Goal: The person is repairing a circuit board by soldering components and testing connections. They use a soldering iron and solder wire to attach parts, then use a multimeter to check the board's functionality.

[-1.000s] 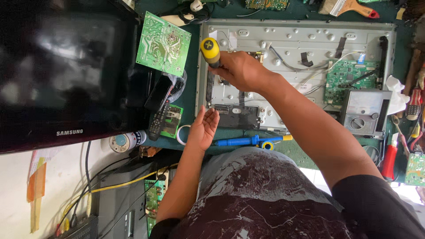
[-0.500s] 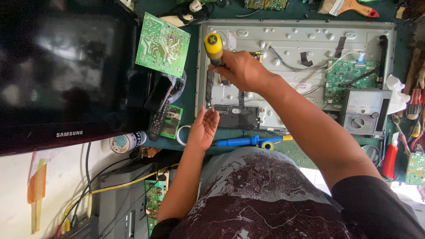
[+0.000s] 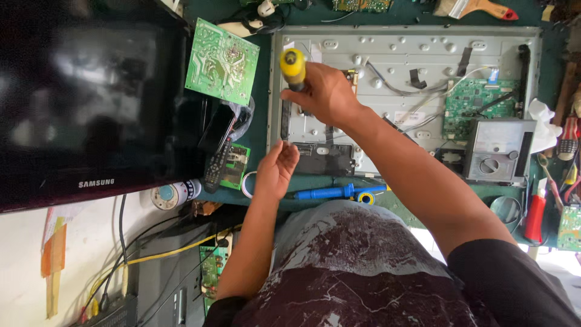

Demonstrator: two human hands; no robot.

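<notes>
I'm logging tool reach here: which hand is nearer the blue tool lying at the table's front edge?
Left. The left hand hovers just beside the blue tool; the right hand is farther up over the metal panel, gripping a yellow-handled screwdriver.

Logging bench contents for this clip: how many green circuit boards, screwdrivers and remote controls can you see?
Green circuit boards: 5 (loose board, one on the metal panel, beside the remote, lower cluttered area, right edge)
Screwdrivers: 2 (yellow-handled in right hand, blue)
Remote controls: 1
Total: 8

Circuit board (image 3: 221, 60) lies between television (image 3: 91, 97) and metal panel (image 3: 399, 91); multimeter (image 3: 497, 150) on panel.
</notes>
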